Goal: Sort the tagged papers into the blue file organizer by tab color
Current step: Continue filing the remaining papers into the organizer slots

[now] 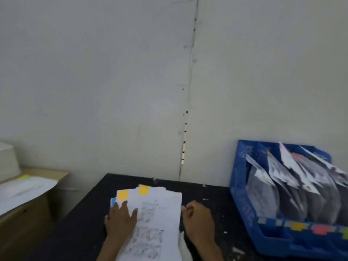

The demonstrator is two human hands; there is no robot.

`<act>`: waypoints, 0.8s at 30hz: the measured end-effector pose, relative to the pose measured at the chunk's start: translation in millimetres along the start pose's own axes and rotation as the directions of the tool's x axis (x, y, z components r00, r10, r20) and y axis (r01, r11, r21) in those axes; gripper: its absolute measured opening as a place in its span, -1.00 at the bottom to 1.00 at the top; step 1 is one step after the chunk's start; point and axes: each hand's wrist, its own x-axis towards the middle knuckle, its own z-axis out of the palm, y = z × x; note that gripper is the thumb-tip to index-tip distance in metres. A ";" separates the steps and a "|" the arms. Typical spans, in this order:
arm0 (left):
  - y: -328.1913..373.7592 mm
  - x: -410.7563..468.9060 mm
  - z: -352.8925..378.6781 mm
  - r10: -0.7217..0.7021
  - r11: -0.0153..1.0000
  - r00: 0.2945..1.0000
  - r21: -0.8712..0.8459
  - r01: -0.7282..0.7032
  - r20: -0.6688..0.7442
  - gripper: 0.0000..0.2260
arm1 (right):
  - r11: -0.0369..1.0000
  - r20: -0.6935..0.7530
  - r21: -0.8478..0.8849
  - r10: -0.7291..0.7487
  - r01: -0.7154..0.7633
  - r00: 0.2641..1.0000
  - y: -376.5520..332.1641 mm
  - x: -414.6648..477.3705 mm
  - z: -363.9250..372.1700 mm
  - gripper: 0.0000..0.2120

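Nearest me, the stack of papers (160, 210) lies on the dark table (84, 213). My left hand (120, 221) rests flat on its left side, fingers spread. My right hand (197, 217) is curled at the right edge, and I think it is pinching the sheets there, though the blur makes that uncertain.

The blue organizer (243, 194) stands to the right against the wall, well apart from the stack. It already holds several leaning bundles of paper, and coloured labels run along its near rim: yellow (298, 227), pink (320, 229) and a green one at the frame's edge.

The likely slip is lifting more than one sheet. The fanned far corners show two yellow tabs (144, 190) (122, 194) and a blue tab (113, 201) close together, so mixed colours could go into one slot. The bundles also lean across the slots and may hide or block the right gap.

Far left, a low cabinet (37, 204) carries more loose sheets (24, 185), out of my way. Nothing lies between the stack and the organizer except white specks on the table.
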 end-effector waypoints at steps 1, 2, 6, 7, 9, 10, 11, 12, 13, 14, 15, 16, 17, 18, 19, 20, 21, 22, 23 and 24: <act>-3.8 -2.8 2.0 0.023 1.000 1.000 0.017 -0.023 -0.004 -0.48 | 0.997 0.070 -0.071 0.037 -0.032 0.997 -7.9 -7.5 17.6 -0.75; -14.1 -5.1 3.8 0.037 0.999 0.999 0.029 -0.036 -0.009 -0.49 | 0.988 0.111 -0.133 0.088 -0.073 0.990 -18.7 -17.1 36.9 -0.65; -17.1 -12.7 0.1 0.051 0.998 0.996 -0.023 -0.053 -0.074 -0.55 | 0.962 0.052 -0.106 0.258 -0.252 0.965 -30.6 -29.6 69.2 -0.56; -20.2 -12.0 -2.4 0.046 0.998 0.995 -0.045 -0.050 -0.090 -0.57 | 0.960 0.033 -0.044 0.279 -0.278 0.960 -30.9 -31.6 74.8 -0.59; -23.4 -9.9 -5.3 0.041 0.996 0.993 -0.073 -0.049 -0.112 -0.60 | 0.943 0.006 0.102 0.317 -0.316 0.948 -28.4 -32.2 79.7 -0.66; -24.0 -9.2 -5.1 0.039 0.995 0.993 -0.082 -0.049 -0.114 -0.61 | 0.933 -0.002 0.155 0.329 -0.325 0.944 -27.4 -33.1 77.3 -0.74; -24.5 -7.8 -5.2 0.039 0.995 0.992 -0.089 -0.049 -0.117 -0.62 | 0.930 -0.015 0.180 0.328 -0.320 0.945 -25.3 -32.9 75.3 -0.85; -25.3 -6.4 -4.8 0.040 0.994 0.992 -0.093 -0.051 -0.120 -0.62 | 0.931 -0.028 0.199 0.317 -0.305 0.948 -24.1 -32.6 73.2 -0.92; -24.9 -5.5 -4.8 0.040 0.995 0.992 -0.092 -0.051 -0.118 -0.62 | 0.932 -0.040 0.215 0.307 -0.292 0.951 -22.0 -31.1 72.4 -0.84; -23.8 -4.7 -3.3 0.040 0.995 0.992 -0.092 -0.051 -0.117 -0.61 | 0.935 -0.047 0.220 0.295 -0.278 0.954 -18.0 -29.5 72.4 -0.76; -23.1 -3.7 -2.8 0.039 0.995 0.992 -0.088 -0.050 -0.118 -0.61 | 0.933 -0.051 0.228 0.296 -0.277 0.954 -15.9 -28.2 72.7 -0.73; -22.8 -3.7 -1.7 0.037 0.995 0.992 -0.088 -0.048 -0.119 -0.60 | 0.931 -0.064 0.237 0.299 -0.276 0.952 -14.3 -27.2 72.9 -0.73; -23.0 -3.9 -1.3 0.032 0.995 0.993 -0.090 -0.043 -0.118 -0.60 | 0.931 -0.084 0.243 0.299 -0.271 0.951 -12.6 -25.2 73.8 -0.77; -23.9 -4.2 -0.5 0.031 0.995 0.993 -0.092 -0.042 -0.116 -0.61 | 0.935 -0.108 0.250 0.286 -0.252 0.952 -10.6 -23.5 74.2 -0.82; -25.1 -4.1 -0.3 0.031 0.995 0.993 -0.095 -0.042 -0.112 -0.61 | 0.938 -0.119 0.261 0.267 -0.230 0.956 -9.8 -21.7 73.4 -0.87; -25.5 -3.7 0.2 0.031 0.995 0.994 -0.095 -0.041 -0.105 -0.61 | 0.936 -0.127 0.291 0.246 -0.201 0.961 -9.4 -19.4 72.0 -0.90; -25.4 -4.0 -0.1 0.026 0.995 0.995 -0.098 -0.035 -0.096 -0.60 | 0.925 -0.121 0.339 0.222 -0.170 0.967 -10.4 -18.2 69.7 -0.91; -24.9 -4.5 -0.2 0.028 0.995 0.995 -0.096 -0.037 -0.094 -0.59 | 0.913 -0.114 0.387 0.188 -0.131 0.975 -12.0 -16.9 66.5 -0.91; -21.1 -5.7 -0.4 0.041 0.993 0.994 -0.102 -0.052 -0.100 -0.60 | 0.898 -0.112 0.431 0.148 -0.086 0.983 -13.4 -16.3 60.7 -0.90; -17.9 -7.5 0.4 0.063 0.990 0.991 -0.116 -0.077 -0.120 -0.60 | 0.885 -0.110 0.463 0.105 -0.042 0.988 -15.8 -16.6 55.7 -0.88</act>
